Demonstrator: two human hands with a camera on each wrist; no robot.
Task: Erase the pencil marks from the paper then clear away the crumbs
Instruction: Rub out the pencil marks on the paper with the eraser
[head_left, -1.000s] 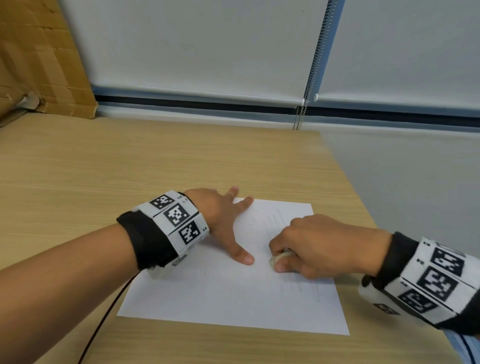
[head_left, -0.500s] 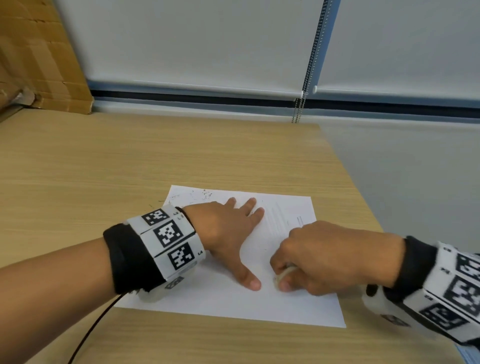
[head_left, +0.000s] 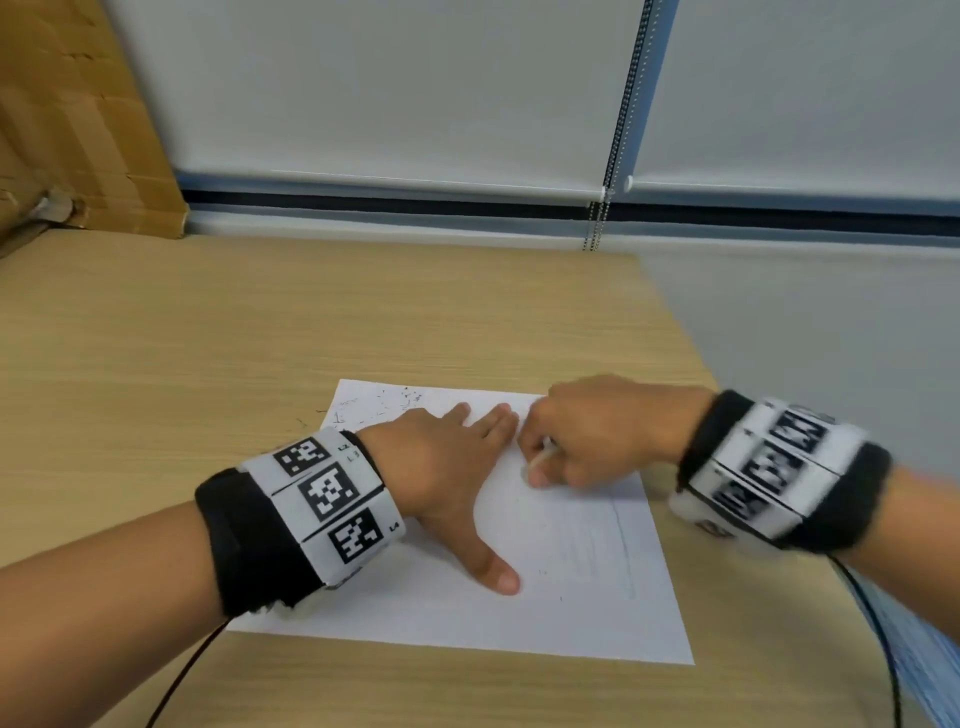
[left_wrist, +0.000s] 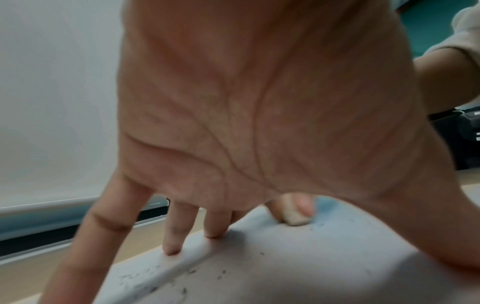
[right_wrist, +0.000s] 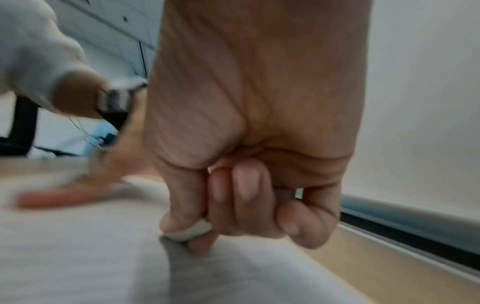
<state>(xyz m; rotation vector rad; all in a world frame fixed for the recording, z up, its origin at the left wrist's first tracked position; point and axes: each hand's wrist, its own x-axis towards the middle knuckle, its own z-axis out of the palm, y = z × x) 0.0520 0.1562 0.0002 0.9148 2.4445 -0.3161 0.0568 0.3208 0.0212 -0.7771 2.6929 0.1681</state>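
A white sheet of paper (head_left: 519, 618) lies on the wooden table (head_left: 208, 338). My left hand (head_left: 457, 467) presses flat on the paper with fingers spread and straight. My right hand (head_left: 587, 441) pinches a small whitish eraser (head_left: 540, 460) between thumb and fingers, its tip down on the sheet's upper right part, close to my left fingertips. The eraser (right_wrist: 189, 231) shows under the thumb in the right wrist view, and the eraser (left_wrist: 296, 217) shows beyond my left palm. Faint pencil lines (head_left: 597, 545) remain on the right side. Dark crumbs (head_left: 384, 405) are scattered at the far left corner.
The table's right edge (head_left: 691, 353) runs close to the paper. A cardboard box (head_left: 78, 130) stands at the back left. Window blinds with a bead chain (head_left: 618, 130) are behind the table. Cables hang from both wrists.
My right hand has carried the eraser from the paper's lower middle up toward its far right part. My left hand has stayed pressing on the sheet. The crumbs at the far corner have come into view.
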